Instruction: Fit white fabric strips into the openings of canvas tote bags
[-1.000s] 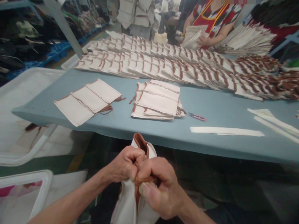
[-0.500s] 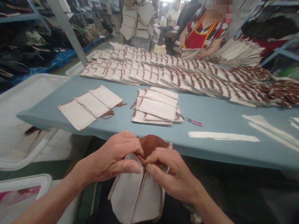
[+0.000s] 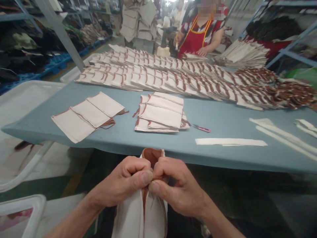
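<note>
In front of my body, off the near table edge, I hold a cream fabric bag (image 3: pixel 132 215) with a brown lining. My left hand (image 3: pixel 128 178) pinches its upper edge at the seam, thumb over bent fingers. Close against it, my right hand (image 3: pixel 175 185) pinches the same edge, the two thumbs nearly touching. The brown inside (image 3: pixel 151 153) shows beyond my fingers, and a brown slit runs down the bag below them. The exact bit of edge between my fingertips is hidden.
On the blue-covered table (image 3: pixel 119 138) lie a flat cream panel piece (image 3: pixel 86 115), a small stack of panels (image 3: pixel 160 110), pink-handled thread snips (image 3: pixel 201 128) and white strips (image 3: pixel 230 141). Long rows of brown-edged pieces (image 3: pixel 158 71) lie behind. A person in a red apron (image 3: pixel 196 34) stands across the table.
My left thumb has closed down onto the bag's edge and both hands have come closer together. The bag's mouth looks narrower. Across the table, the person's hands have moved apart.
</note>
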Demonstrator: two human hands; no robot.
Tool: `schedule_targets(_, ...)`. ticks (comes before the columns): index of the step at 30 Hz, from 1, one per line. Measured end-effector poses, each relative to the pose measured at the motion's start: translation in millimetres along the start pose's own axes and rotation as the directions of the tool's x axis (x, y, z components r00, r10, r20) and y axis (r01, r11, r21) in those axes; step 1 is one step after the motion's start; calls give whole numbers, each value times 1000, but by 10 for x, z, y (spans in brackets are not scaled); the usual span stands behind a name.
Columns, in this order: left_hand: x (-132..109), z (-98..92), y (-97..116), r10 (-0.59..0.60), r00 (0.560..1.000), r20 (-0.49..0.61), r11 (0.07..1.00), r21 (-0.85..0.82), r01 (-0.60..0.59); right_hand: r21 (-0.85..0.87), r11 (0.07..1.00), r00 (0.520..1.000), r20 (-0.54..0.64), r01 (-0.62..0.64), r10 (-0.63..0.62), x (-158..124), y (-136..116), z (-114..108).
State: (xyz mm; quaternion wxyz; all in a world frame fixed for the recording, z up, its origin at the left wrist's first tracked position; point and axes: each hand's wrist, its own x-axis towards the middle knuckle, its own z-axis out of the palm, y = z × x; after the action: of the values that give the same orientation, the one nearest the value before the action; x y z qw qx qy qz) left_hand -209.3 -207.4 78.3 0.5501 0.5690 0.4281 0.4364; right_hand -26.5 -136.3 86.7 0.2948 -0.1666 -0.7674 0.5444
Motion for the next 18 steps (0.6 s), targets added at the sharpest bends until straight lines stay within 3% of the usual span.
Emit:
schedule_targets(5, -73, 79, -151, -87, 983, -161, 938, -347, 26, 67, 997, 995, 97, -27, 21, 83, 252, -173)
schedule_targets(9, -157, -7, -138, -172, 971, -168, 901, -426, 86, 23, 1000, 998, 55, -11, 9, 13, 477, -276)
schedule_targets(13, -190, 31, 53, -267, 922, -280, 858, -506, 95, 303, 952, 999, 17, -37, 33, -43, 516, -185)
schedule_targets(16, -165, 176, 259, -284, 879, -384, 770, -637, -30, 585, 806, 995, 13, -90, 101, 18, 480, -34)
schedule_targets(18, -149, 258, 363, -304, 857, -417, 688, -718, -105, 683, 726, 993, 0, -84, 114, 79, 452, 42)
